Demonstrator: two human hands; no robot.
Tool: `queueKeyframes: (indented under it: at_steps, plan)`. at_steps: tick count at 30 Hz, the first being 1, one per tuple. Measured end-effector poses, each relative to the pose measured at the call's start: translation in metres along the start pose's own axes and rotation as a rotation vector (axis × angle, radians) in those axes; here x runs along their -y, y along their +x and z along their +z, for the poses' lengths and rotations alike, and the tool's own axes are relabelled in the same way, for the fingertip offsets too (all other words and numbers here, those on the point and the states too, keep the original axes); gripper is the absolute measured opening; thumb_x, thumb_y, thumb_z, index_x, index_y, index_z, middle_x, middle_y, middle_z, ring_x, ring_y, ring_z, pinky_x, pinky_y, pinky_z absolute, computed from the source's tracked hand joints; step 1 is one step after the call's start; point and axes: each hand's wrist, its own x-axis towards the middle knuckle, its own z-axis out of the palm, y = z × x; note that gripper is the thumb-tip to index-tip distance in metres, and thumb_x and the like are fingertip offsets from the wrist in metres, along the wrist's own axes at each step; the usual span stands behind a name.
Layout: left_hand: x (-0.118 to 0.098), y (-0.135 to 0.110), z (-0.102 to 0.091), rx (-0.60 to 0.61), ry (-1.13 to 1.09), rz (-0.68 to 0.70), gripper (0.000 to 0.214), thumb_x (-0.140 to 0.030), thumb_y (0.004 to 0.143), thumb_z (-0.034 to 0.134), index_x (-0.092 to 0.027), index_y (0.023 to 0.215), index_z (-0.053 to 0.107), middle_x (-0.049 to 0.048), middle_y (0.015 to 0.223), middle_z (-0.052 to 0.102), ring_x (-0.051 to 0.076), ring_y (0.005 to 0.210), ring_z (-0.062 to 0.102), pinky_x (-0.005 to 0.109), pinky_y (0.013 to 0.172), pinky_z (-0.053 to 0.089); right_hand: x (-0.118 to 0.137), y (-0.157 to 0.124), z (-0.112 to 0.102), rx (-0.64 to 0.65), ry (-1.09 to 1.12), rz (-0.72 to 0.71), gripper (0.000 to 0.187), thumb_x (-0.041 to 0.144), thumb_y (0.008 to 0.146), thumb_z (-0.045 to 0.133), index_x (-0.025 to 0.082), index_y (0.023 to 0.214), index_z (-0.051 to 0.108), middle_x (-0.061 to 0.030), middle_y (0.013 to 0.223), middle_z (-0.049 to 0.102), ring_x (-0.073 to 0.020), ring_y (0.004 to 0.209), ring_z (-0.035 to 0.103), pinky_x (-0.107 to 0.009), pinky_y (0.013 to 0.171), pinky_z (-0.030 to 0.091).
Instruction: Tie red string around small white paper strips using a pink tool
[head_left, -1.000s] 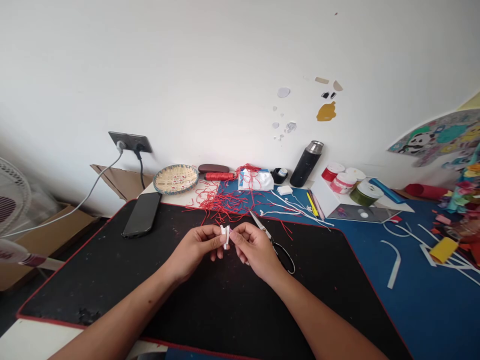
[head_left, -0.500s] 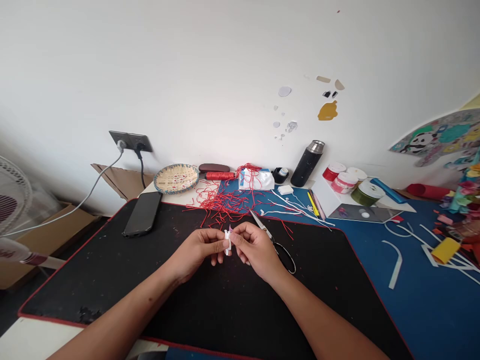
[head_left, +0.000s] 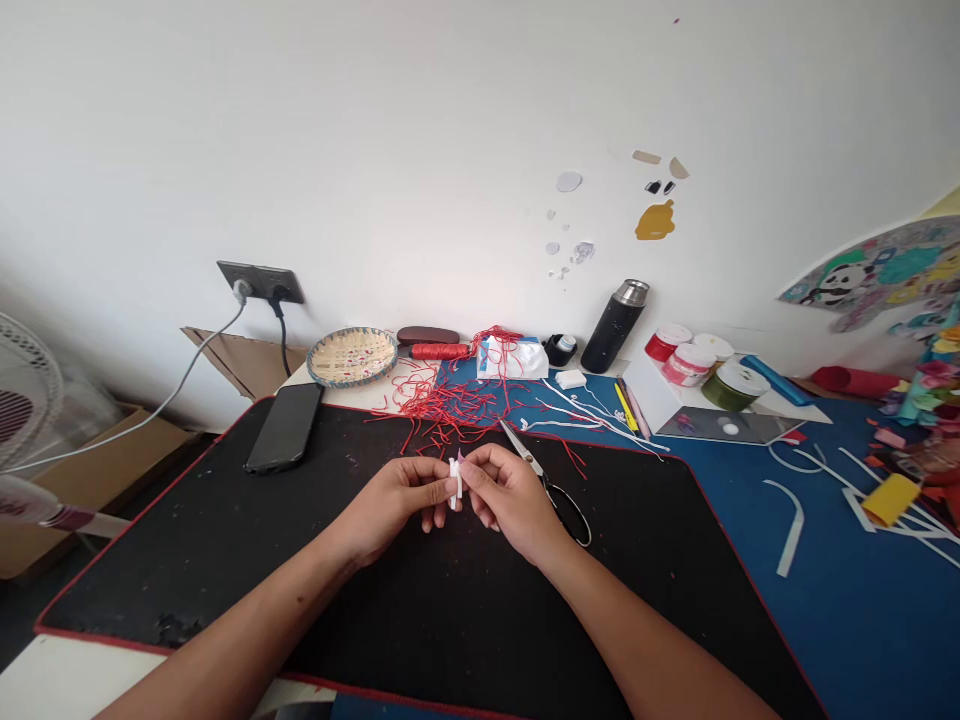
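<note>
Above the middle of the black mat (head_left: 420, 620), my left hand (head_left: 411, 495) pinches a small folded white strip piece (head_left: 454, 484) between thumb and fingers. My right hand (head_left: 506, 492) is closed from the other side, its thumb and forefinger pressed at the piece's right edge. A tiny purple tip (head_left: 461, 457) sticks up by the right fingertips; what it belongs to is hidden. Scissors (head_left: 568, 512) with black handles lie on the mat just right of my right hand, blades pointing away and partly behind the hand.
Behind my hands lie many cut red cords (head_left: 442, 400). A phone (head_left: 285, 428) rests at the mat's left, near a woven basket (head_left: 352, 357). Farther back stand a black flask (head_left: 615, 328) and several lidded jars (head_left: 688, 366). White strips (head_left: 787, 530) lie on the blue surface at right.
Both hands stay in nearly the same place. The white piece has shifted very slightly between the fingers.
</note>
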Motion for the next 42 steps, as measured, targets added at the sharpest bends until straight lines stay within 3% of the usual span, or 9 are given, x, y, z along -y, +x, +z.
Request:
queueKeyframes:
  at_steps: [4,11,21,27,36,42]
  plan:
    - [0.0016,0.001,-0.0016,-0.033,-0.053,-0.016,0.032,-0.046,0.075,0.084,-0.015,0.072,0.074,0.0028,0.068,0.066,0.012,0.054,0.053,0.023,0.051,0.039,0.0001,-0.0003,0.0,0.014,0.001,-0.008,0.043,0.061,0.086,0.067,0.019,0.092,0.062,0.0062,0.056,0.056,-0.007,0.039,0.042,-0.018,0.037,0.027]
    - [0.002,0.0012,-0.001,-0.005,0.079,-0.004,0.035,-0.05,0.078,0.081,-0.015,0.072,0.074,0.0008,0.061,0.063,0.012,0.053,0.051,0.022,0.051,0.039,-0.0055,0.002,0.0009,0.026,0.027,-0.012,0.04,0.056,0.084,0.073,0.019,0.094,0.06,0.0055,0.06,0.06,-0.0069,0.04,0.044,-0.018,0.037,0.031]
    - [0.0057,0.0004,-0.0027,0.074,-0.177,-0.106,0.033,-0.044,0.077,0.085,-0.012,0.077,0.075,0.0031,0.068,0.064,0.01,0.057,0.054,0.019,0.049,0.037,-0.0001,0.0001,0.0014,0.011,0.062,0.022,0.041,0.057,0.083,0.073,0.019,0.089,0.06,0.0084,0.052,0.053,-0.0064,0.038,0.04,-0.017,0.036,0.029]
    - [0.0068,-0.0005,-0.0032,0.101,-0.205,-0.11,0.029,-0.037,0.075,0.088,-0.011,0.084,0.078,0.0061,0.078,0.07,0.01,0.062,0.056,0.018,0.052,0.041,0.0,0.0,0.0015,0.007,0.073,0.031,0.042,0.058,0.081,0.074,0.018,0.09,0.061,0.0057,0.055,0.058,-0.0065,0.039,0.042,-0.017,0.036,0.029]
    - [0.0075,0.0021,-0.0052,0.05,-0.24,-0.15,0.031,-0.036,0.07,0.092,-0.011,0.077,0.076,0.0047,0.074,0.069,0.009,0.058,0.056,0.017,0.05,0.04,-0.0021,-0.0006,0.0013,0.03,0.084,0.017,0.043,0.06,0.085,0.07,0.018,0.091,0.063,0.0055,0.054,0.057,-0.0065,0.039,0.042,-0.017,0.035,0.029]
    - [0.0079,0.0012,-0.004,0.1,-0.219,-0.177,0.03,-0.036,0.073,0.09,-0.011,0.077,0.076,0.0055,0.076,0.07,0.009,0.058,0.056,0.017,0.051,0.041,-0.0046,0.0002,0.0005,0.062,0.052,0.023,0.041,0.058,0.087,0.07,0.017,0.091,0.065,0.0048,0.054,0.059,-0.0068,0.039,0.043,-0.017,0.036,0.029]
